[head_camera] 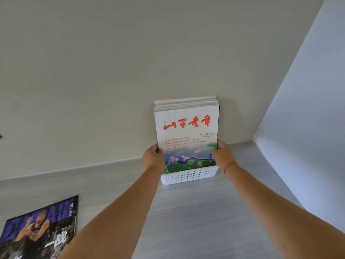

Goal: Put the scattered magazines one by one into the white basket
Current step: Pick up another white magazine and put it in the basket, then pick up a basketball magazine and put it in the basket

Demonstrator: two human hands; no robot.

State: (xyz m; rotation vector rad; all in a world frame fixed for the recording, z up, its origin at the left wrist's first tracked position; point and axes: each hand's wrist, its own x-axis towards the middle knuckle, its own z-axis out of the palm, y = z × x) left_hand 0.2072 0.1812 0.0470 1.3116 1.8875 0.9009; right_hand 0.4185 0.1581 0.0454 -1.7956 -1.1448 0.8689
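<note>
Both hands hold the front magazine (186,139) by its side edges: the left hand (153,157) has its fingers squeezed on the left edge, and the right hand (222,155) has its fingers squeezed on the right edge. The magazine stands up in the white basket (188,176), in front of more magazines (184,103) that lean on the wall (112,71). Another magazine (39,230) lies flat on the grey table (196,212), far off to the left.
</note>
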